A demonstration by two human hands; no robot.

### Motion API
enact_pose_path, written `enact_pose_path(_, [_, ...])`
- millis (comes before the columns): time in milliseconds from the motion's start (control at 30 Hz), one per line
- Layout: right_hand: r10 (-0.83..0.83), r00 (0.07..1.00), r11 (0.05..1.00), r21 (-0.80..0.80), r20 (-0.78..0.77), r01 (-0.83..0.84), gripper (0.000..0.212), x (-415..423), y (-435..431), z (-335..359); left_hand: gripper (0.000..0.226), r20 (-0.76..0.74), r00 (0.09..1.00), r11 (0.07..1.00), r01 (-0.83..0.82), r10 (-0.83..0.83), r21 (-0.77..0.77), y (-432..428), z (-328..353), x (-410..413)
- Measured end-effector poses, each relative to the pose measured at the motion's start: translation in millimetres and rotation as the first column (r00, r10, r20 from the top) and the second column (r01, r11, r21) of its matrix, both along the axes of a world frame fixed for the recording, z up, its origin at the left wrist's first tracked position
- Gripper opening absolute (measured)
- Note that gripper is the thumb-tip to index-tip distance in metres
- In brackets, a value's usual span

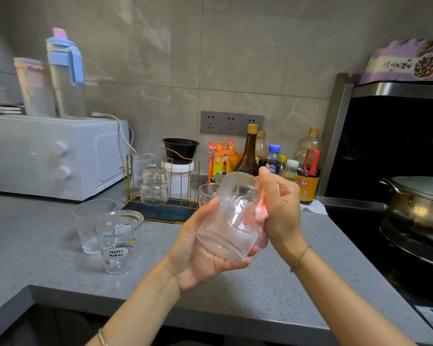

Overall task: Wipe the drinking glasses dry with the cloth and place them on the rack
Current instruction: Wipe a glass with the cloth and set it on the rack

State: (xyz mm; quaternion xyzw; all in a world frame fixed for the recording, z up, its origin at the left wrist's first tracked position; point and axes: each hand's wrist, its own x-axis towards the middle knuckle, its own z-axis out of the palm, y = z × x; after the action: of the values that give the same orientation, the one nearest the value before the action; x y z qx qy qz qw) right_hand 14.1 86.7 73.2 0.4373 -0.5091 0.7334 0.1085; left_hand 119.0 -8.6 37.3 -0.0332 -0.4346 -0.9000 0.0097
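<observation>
My left hand (200, 248) grips a clear ribbed glass (231, 216) from below, tilted over the counter. My right hand (280, 208) pinches a pink-and-white cloth (260, 211) against the glass's side; part of the cloth shows through the glass. A gold wire rack (164, 181) on a dark tray stands behind, with two glasses (153, 186) upside down on it. A Hello Kitty glass (118, 243) and a plain glass (91, 223) stand on the counter at the left. Another glass (206, 193) is partly hidden behind the held one.
A white microwave (53, 156) with bottles on top sits at the back left. Sauce bottles (285, 161) and packets line the wall. A black bowl sits on a white tub (179, 171) behind the rack. A stove with a metal pot (418, 208) is at the right.
</observation>
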Motion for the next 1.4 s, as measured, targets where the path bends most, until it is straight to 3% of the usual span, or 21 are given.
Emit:
enact_pose_path(100, [-0.028, 1.000, 1.000, -0.003, 0.005, 0.028, 0.054, -1.2, -1.1, 0.2, 0.078, -0.023, 0.997, 0.995, 0.070, -0.068, 0.066, -2.1, -0.3, -1.0])
enact_pose_path(200, [-0.094, 0.996, 0.996, -0.014, 0.007, 0.094, 0.055, -4.6, 1.6, 3.4, 0.089, 0.003, 0.991, 0.971, -0.128, 0.132, -0.201, -2.9, 6.2, -3.1])
enact_pose_path(267, [-0.135, 0.990, 0.991, -0.013, -0.049, 0.135, 0.053, -4.6, 2.7, 6.5, 0.087, -0.042, 0.962, 0.846, -0.259, 0.271, -0.466, 1.6, 12.4, -2.4])
enact_pose_path(333, [-0.185, 0.980, 0.983, -0.008, -0.078, 0.185, 0.049, -3.8, 2.8, 9.0, 0.080, -0.158, 0.917, 0.644, -0.373, 0.367, -0.668, 7.1, 14.3, -4.2])
enact_pose_path(400, [-0.202, 0.977, 0.979, -0.001, -0.074, 0.203, 0.051, -3.1, 1.1, 9.0, 0.078, -0.274, 0.866, 0.485, -0.468, 0.418, -0.739, 10.2, 12.0, -5.1])
enact_pose_path(433, [-0.197, 0.978, 0.980, 0.001, -0.076, 0.197, 0.052, -2.5, 0.5, 8.6, 0.078, -0.307, 0.852, 0.464, -0.496, 0.425, -0.734, 10.5, 9.9, -4.9])
enact_pose_path(500, [-0.186, 0.978, 0.982, 0.005, -0.091, 0.187, 0.054, -0.1, 0.4, 7.4, 0.080, -0.311, 0.855, 0.510, -0.502, 0.416, -0.699, 7.8, 7.0, -3.3])
enact_pose_path(633, [-0.117, 0.990, 0.993, 0.011, -0.075, 0.118, 0.058, 4.5, 4.1, 5.5, 0.094, -0.185, 0.928, 0.759, -0.371, 0.324, -0.534, 3.4, 8.8, 2.7])
enact_pose_path(700, [-0.053, 0.998, 0.998, -0.028, -0.041, 0.052, 0.058, 6.4, 5.9, 7.1, 0.093, -0.095, 0.974, 0.928, -0.223, 0.204, -0.298, 4.1, 6.8, 2.8])
enact_pose_path(767, [-0.042, 0.998, 0.997, -0.066, -0.052, 0.039, 0.055, 6.5, 5.7, 8.2, 0.082, -0.061, 0.996, 0.995, -0.068, 0.064, -0.071, 6.8, 4.7, 2.7])
enact_pose_path(867, [-0.079, 0.996, 0.995, -0.066, -0.045, 0.076, 0.054, 2.5, 4.8, 7.6, 0.090, -0.036, 0.999, 1.000, -0.006, 0.005, -0.011, 4.8, 3.2, 0.7])
enact_pose_path(967, [-0.110, 0.994, 0.994, -0.026, 0.004, 0.110, 0.055, -5.4, 6.2, 5.5, 0.102, -0.032, 0.990, 0.953, -0.140, 0.136, -0.270, 2.9, 7.6, -2.9])
enact_pose_path(1000, [-0.141, 0.990, 0.990, -0.015, -0.007, 0.141, 0.057, -7.2, 6.0, 5.1, 0.098, -0.066, 0.974, 0.879, -0.225, 0.218, -0.421, 4.4, 9.2, -3.8])
enact_pose_path(1067, [-0.195, 0.980, 0.981, -0.009, -0.048, 0.194, 0.059, -8.4, 3.9, 4.7, 0.086, -0.202, 0.914, 0.615, -0.388, 0.351, -0.687, 7.9, 8.9, -6.6])
enact_pose_path(1100, [-0.208, 0.976, 0.978, -0.010, -0.064, 0.208, 0.058, -8.6, 2.1, 4.4, 0.084, -0.265, 0.885, 0.497, -0.439, 0.383, -0.748, 8.9, 7.3, -8.8])
enact_pose_path(1167, [-0.214, 0.974, 0.977, -0.001, -0.067, 0.215, 0.056, -7.2, -0.1, 3.6, 0.084, -0.319, 0.858, 0.427, -0.484, 0.402, -0.763, 9.1, 2.6, -12.7])
enact_pose_path(1300, [-0.183, 0.981, 0.983, 0.019, -0.067, 0.184, 0.053, -1.4, 1.4, 1.6, 0.068, -0.286, 0.881, 0.548, -0.462, 0.378, -0.698, 2.2, 0.7, -9.3])
enact_pose_path(1400, [-0.052, 0.996, 0.999, -0.011, 0.071, 0.053, 0.059, 0.2, 2.6, 1.8, 0.090, -0.111, 0.956, 0.831, -0.291, 0.272, -0.474, -0.5, -0.5, -6.6])
